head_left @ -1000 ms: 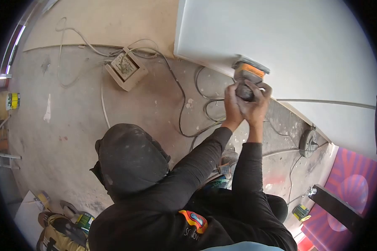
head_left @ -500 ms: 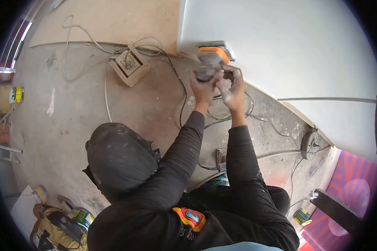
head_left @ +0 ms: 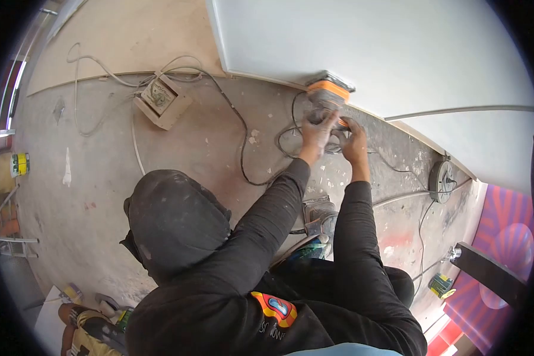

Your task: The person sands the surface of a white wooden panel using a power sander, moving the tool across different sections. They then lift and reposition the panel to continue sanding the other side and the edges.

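My left hand (head_left: 317,137) is wrapped around the dusty grey body of an orange and black power sander (head_left: 329,92). Close beside it, the curled fingers of my right hand (head_left: 355,143) grip the sander's rear end, where a bit of orange shows. The sander's flat black pad lies at the lower edge of a large white panel (head_left: 409,65). Below my hands, a dark power cord (head_left: 241,142) loops over the floor. The hands and the tool's rear are partly blurred.
A dusty socket box (head_left: 163,101) with cables lies left on the stained floor (head_left: 101,196). A round cable reel (head_left: 442,181) stands at the right by the panel. My shoe (head_left: 320,216) is below my hands. Another person (head_left: 95,332) shows at the lower left.
The sander and both hands have shifted right and slightly down in view. The panel's left corner now appears further left as the view has shifted too.
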A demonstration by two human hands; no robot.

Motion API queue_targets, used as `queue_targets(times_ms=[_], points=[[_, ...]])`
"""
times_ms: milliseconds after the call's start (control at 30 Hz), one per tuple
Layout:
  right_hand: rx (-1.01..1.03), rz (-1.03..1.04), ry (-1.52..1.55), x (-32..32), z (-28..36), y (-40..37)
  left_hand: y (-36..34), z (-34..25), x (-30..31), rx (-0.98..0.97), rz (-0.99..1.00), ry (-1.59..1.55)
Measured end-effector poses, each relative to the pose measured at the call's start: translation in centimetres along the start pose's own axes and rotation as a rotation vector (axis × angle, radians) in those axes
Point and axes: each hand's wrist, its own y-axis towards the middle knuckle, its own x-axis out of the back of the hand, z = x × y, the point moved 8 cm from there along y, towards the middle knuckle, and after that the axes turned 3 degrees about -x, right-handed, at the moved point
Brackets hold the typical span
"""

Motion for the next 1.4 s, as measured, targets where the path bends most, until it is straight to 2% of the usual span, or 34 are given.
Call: queue_targets(times_ms=[33,167,267,333,433,567,600,700,800,933,1000,1133,1233,1300,1333,1400], points=[[-0.019,-0.048,-0.018,0.9,-1.2,-0.7,-0.1,1.0,-0.7,0.059,0.035,0.071],[-0.038,-0.101,-0.032,1.5,-2.8,-1.4,0.1,1.7,-1.0,0.043,0.042,0.091],[0.014,-0.113,-0.140,0.0,-0.1,-0.9,1.1,0.8,0.6,0.075,0.088,0.047],[0.017,-0.098,-0.174,-1.4,2.2,-0.3,1.6,-1.2,2.9,0.009,-0.020,0.062],[0.034,-0.067,-0.220,-3.6,5.6,0.8,2.8,-3.9,5.3,-0.019,0.005,0.012],[0.058,-0.036,-0.234,-7.2,9.8,2.0,2.6,-7.8,8.4,0.020,-0.155,-0.167],[0.055,-0.017,-0.218,-8.0,11.0,2.3,3.2,-9.3,9.4,-0.126,-0.164,-0.161],[0.036,0.032,-0.195,-10.1,13.4,3.1,4.7,-10.5,12.0,-0.106,-0.190,-0.185],[0.024,0.063,-0.171,-11.6,15.9,3.7,5.3,-12.7,14.2,-0.150,-0.257,-0.118],[0.003,0.070,-0.205,-12.8,17.5,3.7,6.1,-13.6,15.6,-0.126,-0.217,-0.062],[-0.001,0.057,-0.254,-12.6,17.5,3.6,6.3,-14.3,15.5,-0.196,-0.216,0.006],[-0.037,0.041,-0.250,-10.6,15.0,2.8,5.3,-11.6,13.1,-0.116,-0.145,-0.048],[-0.090,0.037,-0.181,-8.0,11.3,1.7,4.4,-8.0,10.8,-0.058,-0.178,0.003],[-0.116,-0.026,-0.138,-5.5,8.7,0.8,3.5,-4.6,7.6,0.078,-0.017,-0.101],[-0.121,-0.042,-0.120,-4.2,7.3,0.4,3.2,-4.0,6.5,-0.005,-0.005,-0.018],[-0.156,-0.089,-0.148,-2.0,4.4,-0.6,2.5,-0.9,4.0,0.066,0.038,-0.050]])
